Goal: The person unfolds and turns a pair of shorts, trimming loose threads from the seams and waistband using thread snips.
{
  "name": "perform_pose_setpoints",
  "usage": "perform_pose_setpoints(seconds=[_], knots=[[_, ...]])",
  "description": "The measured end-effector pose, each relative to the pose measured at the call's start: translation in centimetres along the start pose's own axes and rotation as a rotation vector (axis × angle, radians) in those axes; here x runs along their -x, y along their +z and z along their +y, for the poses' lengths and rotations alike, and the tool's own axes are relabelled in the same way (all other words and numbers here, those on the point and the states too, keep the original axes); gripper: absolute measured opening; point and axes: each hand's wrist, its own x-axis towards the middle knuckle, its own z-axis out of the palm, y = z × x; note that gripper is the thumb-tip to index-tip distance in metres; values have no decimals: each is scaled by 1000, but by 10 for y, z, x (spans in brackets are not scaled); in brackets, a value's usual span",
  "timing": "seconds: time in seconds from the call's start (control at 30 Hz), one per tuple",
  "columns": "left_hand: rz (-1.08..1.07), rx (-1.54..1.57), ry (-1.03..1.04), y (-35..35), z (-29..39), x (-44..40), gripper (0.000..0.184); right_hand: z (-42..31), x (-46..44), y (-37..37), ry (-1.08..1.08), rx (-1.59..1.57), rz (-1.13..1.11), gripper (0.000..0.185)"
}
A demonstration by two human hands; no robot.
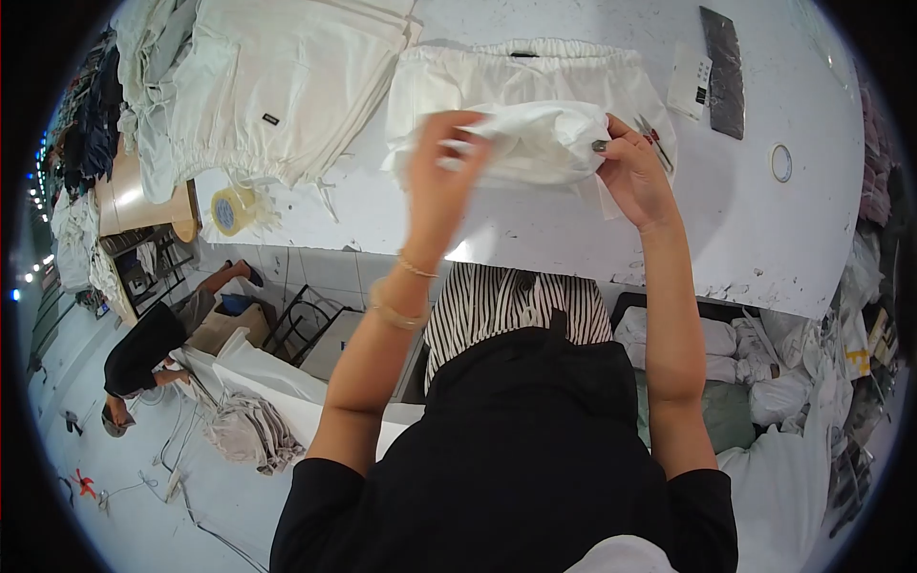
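A white garment with a gathered elastic waistband [573, 76] lies on the table before me, a small dark label at the waist. Its near part is lifted and bunched between my hands. My right hand [638, 177] pinches the edge of this cloth between thumb and fingers. My left hand [447, 172] is at the other end of the raised fold, smeared by motion, so its grip on the cloth does not show clearly. Small thread snips [655, 141] with some red on them lie on the garment just beyond my right hand.
A stack of white garments [287, 76] covers the table's left part. A roll of clear tape [229, 210] sits at the near left edge. To the right are white tags [690, 81], a dark flat strip [723, 72] and a narrow tape roll [781, 162]. Another person [143, 349] works at lower left.
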Motion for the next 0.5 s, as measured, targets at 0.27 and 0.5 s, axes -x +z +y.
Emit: perform_pose_setpoints(seconds=[0.27, 0.5], knots=[[24, 513, -135, 80, -4, 3, 18, 3, 6, 10, -8, 11, 42, 31], [-31, 692, -300, 68, -8, -2, 12, 5, 7, 4, 4, 74, 31, 28]])
